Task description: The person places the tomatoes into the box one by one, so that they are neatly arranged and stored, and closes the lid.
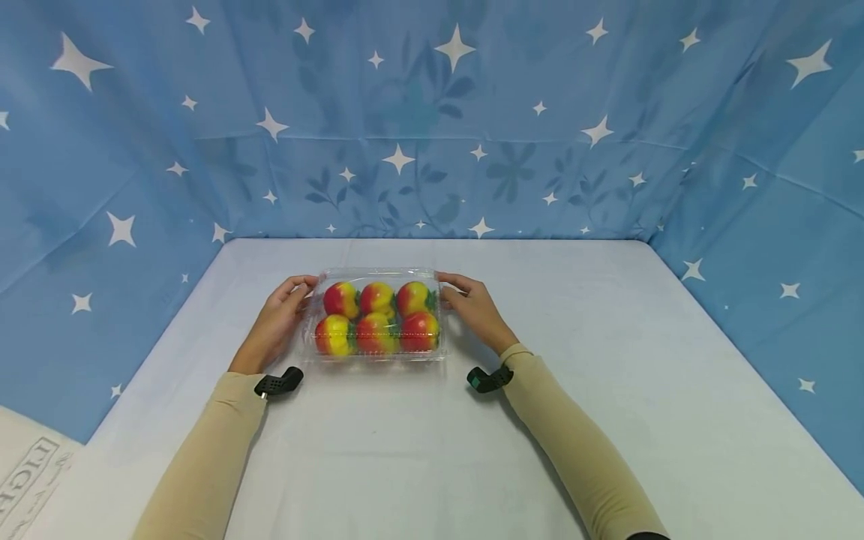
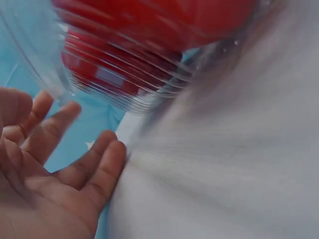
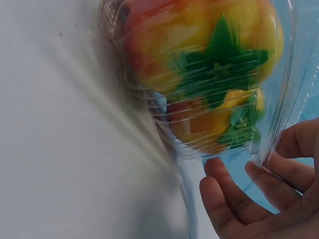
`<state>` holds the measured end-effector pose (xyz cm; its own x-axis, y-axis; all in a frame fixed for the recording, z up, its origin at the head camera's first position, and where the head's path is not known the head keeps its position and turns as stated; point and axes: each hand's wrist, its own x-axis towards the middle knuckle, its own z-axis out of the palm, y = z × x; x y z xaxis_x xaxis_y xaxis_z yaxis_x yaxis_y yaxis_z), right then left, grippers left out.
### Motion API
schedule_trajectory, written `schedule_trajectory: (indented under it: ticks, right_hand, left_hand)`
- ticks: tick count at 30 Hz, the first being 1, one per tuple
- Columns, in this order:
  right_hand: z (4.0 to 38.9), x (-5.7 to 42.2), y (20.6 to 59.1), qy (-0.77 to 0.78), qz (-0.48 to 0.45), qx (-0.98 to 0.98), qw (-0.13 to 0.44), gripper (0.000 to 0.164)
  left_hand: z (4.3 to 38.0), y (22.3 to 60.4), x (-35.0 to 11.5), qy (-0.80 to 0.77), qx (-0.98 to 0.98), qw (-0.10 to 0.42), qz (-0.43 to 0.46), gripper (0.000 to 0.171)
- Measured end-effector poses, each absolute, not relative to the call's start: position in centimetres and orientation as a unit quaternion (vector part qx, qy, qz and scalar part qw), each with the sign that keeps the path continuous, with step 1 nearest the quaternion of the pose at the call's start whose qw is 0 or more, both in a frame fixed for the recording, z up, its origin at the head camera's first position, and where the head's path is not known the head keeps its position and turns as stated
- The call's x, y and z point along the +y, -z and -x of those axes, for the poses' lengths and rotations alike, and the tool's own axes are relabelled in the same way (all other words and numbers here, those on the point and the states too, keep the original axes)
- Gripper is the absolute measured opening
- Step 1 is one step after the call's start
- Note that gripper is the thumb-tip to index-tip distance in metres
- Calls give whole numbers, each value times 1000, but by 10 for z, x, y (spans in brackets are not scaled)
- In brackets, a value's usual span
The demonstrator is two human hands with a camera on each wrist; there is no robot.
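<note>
A clear plastic clamshell box (image 1: 378,273) stands on the white table. Inside it are several red-and-yellow toy fruits (image 1: 376,298); green leaves (image 3: 217,64) show on some in the right wrist view. My left hand (image 1: 279,319) holds the box at its left side near the far corner, with fingertips (image 2: 71,108) right at the clear rim. At the opposite side, my right hand (image 1: 475,309) pinches the rim at the far right corner, its thumb and fingers on either side of it. The other fingers of both hands are bent loosely beneath the rim.
A white cloth covers the table (image 1: 580,390). Blue curtains (image 1: 418,112) with white stars hang behind and at both sides. At the lower left lies a pale printed item (image 1: 34,472) with lettering. Each wrist wears a black camera mount (image 1: 280,382).
</note>
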<state>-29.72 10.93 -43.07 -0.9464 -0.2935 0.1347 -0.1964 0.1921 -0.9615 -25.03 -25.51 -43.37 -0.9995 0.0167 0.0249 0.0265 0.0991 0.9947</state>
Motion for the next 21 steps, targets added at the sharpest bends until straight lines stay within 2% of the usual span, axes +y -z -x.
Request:
schedule_trajectory:
  ticks: [3, 12, 21]
  right_hand:
    - [296, 109, 431, 614, 155, 773, 41, 44]
    - [296, 108, 433, 601, 165, 781, 41, 45]
    - [294, 106, 428, 589, 162, 791, 33, 44]
  left_hand:
    - [245, 429, -256, 645, -763, -9, 19, 52]
    - [208, 416, -265, 590, -804, -17, 79, 57]
    - [174, 402, -267, 572, -810, -85, 102, 68]
